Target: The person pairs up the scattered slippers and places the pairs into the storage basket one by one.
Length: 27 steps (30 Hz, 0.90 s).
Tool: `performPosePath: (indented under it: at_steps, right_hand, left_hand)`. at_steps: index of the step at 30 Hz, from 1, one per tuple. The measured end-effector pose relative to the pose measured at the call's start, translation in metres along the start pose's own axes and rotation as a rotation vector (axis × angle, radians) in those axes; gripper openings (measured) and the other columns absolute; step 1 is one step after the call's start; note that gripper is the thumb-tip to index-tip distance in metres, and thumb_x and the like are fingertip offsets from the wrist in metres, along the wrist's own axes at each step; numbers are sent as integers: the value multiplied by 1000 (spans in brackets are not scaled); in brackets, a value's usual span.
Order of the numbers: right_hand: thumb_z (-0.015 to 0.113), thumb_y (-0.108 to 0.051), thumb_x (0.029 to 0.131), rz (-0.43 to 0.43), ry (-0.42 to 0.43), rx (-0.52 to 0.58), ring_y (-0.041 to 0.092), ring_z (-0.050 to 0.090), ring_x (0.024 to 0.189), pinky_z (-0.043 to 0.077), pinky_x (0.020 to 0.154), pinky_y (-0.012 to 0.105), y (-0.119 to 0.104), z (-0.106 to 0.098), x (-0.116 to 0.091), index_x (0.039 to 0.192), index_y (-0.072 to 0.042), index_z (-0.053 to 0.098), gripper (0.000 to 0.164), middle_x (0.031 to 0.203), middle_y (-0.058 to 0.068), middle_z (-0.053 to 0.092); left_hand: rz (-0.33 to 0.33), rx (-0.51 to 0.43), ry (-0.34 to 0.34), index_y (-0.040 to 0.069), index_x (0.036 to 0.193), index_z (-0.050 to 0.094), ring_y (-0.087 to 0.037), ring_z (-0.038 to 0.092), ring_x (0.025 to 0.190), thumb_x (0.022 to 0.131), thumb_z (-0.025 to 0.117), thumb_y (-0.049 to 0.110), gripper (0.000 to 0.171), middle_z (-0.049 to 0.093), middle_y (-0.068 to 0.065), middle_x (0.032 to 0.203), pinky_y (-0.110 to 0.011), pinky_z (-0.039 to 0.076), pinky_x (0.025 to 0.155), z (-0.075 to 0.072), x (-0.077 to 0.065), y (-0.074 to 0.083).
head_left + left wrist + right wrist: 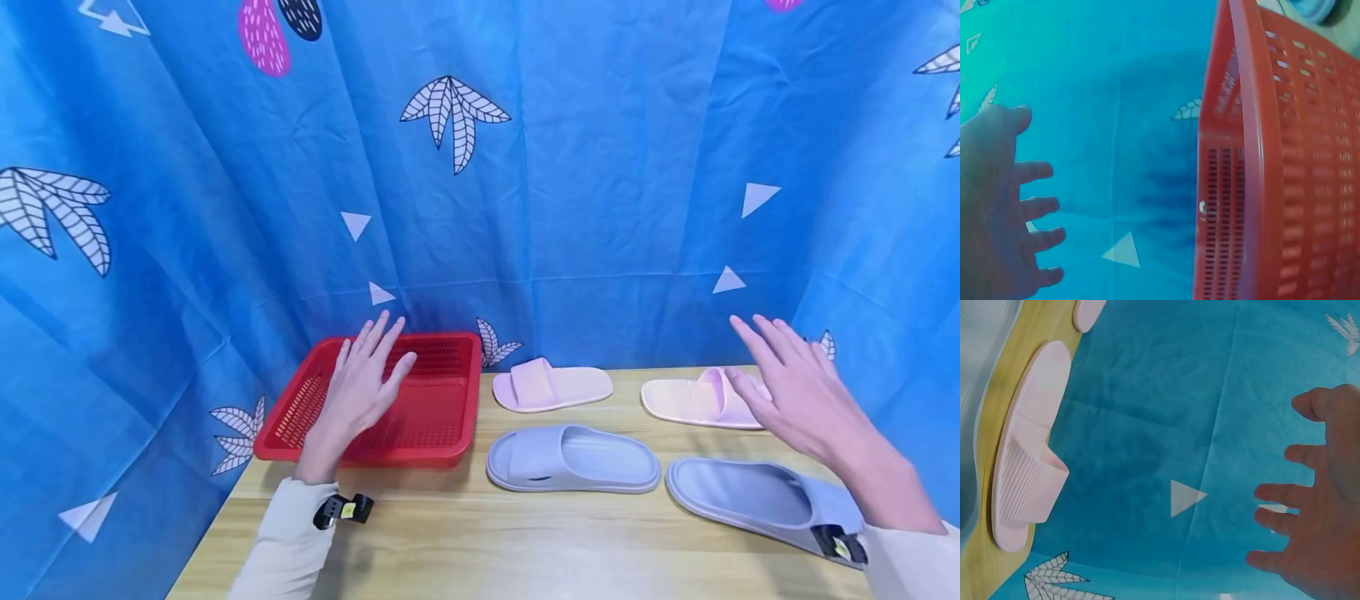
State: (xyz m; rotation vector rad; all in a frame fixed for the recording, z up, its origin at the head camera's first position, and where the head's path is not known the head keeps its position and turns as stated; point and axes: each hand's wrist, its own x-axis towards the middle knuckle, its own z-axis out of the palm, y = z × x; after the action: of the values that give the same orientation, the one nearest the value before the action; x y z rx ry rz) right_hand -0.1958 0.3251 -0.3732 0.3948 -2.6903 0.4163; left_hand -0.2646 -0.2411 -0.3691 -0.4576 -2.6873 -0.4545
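Observation:
My left hand (360, 392), fingers spread and holding nothing, is over the red plastic basket (467, 417), which shows no contents. My right hand (806, 396) is likewise spread and holds nothing; it overlaps the pink slipper (678, 402) at the back right in the head view. That slipper's ribbed strap (1032, 478) shows in the right wrist view. Another pink slipper (581, 385) lies right of the basket. In front of the pink pair are two grey-blue slippers, one at the middle (611, 458) and one (750, 492) partly hidden below my right forearm.
Everything stands on a light wooden table (480, 542). A blue patterned curtain (600, 208) hangs behind the table and along both sides. Each wrist carries a small black camera, such as the left camera (362, 507).

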Motion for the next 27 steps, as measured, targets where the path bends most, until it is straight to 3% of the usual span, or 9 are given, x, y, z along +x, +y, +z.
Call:
performPosePath:
  at_steps: [13, 22, 27]
  right_hand:
    - [56, -28, 104, 1, 119, 54, 52, 14, 150, -3, 120, 64, -2, 0, -20, 163, -9, 24, 70, 161, 30, 26]
    - [60, -23, 102, 12, 204, 99, 45, 17, 152, 0, 123, 59, 6, 6, -40, 163, -9, 26, 71, 160, 30, 30]
    - [61, -24, 102, 38, 223, 136, 51, 17, 150, 0, 121, 64, 6, 7, -43, 162, -9, 28, 71, 160, 30, 29]
  left_hand:
    - [-2, -86, 70, 28, 164, 27, -35, 22, 154, 102, 53, 52, 71, 26, -6, 169, -67, 11, 119, 11, -12, 37]
    - [8, -189, 132, 30, 162, 31, -26, 25, 153, 103, 53, 49, 67, 29, 2, 167, -66, 15, 119, 34, -26, 51]
    - [11, -218, 150, 32, 162, 30, -22, 25, 153, 100, 58, 47, 70, 28, 4, 167, -66, 17, 119, 39, -24, 61]
